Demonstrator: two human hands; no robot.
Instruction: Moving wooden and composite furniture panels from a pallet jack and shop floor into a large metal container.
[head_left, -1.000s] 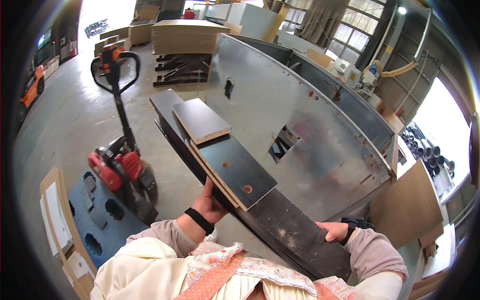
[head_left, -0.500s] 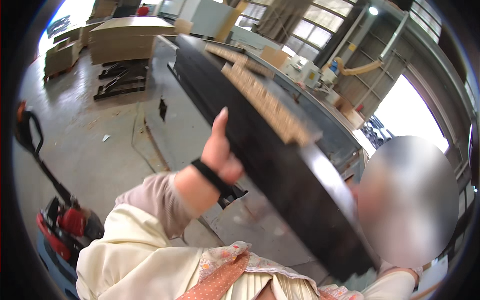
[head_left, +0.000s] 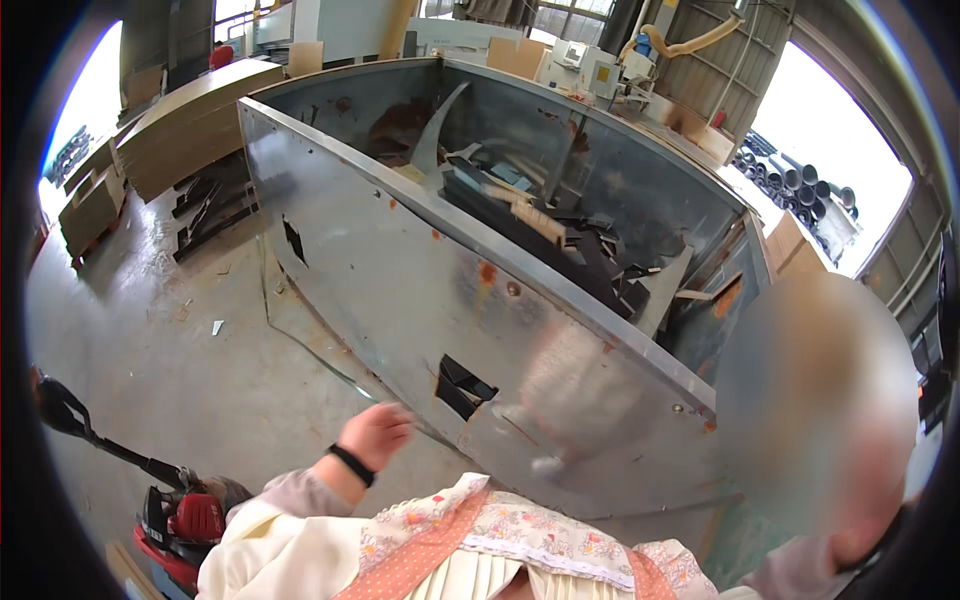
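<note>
My left hand [head_left: 378, 437] is in front of the near wall of a large grey metal bin [head_left: 500, 255]. Its fingers look loosely curled together, slightly smeared, with nothing in them. A black band circles that wrist. At the lower right, my right hand [head_left: 868, 480] is mostly lost in a blurred patch, so its fingers cannot be made out. Inside the bin lie dark offcut boards [head_left: 580, 277], a light chipboard piece [head_left: 538, 222] and other scraps in a loose heap. Rust spots and torn holes mark the near wall.
A red and black pallet truck [head_left: 195, 515] stands at the lower left. Stacked boards [head_left: 195, 125] sit on a dark lift frame beyond the bin's left end. Beige cartons [head_left: 95, 215] are farther left. A cable [head_left: 318, 350] runs along the floor beside the bin.
The long black board and chipboard strips have left my hands, and similar pieces lie in the bin. My left hand has dropped lower and curled. The view has swung more level.
</note>
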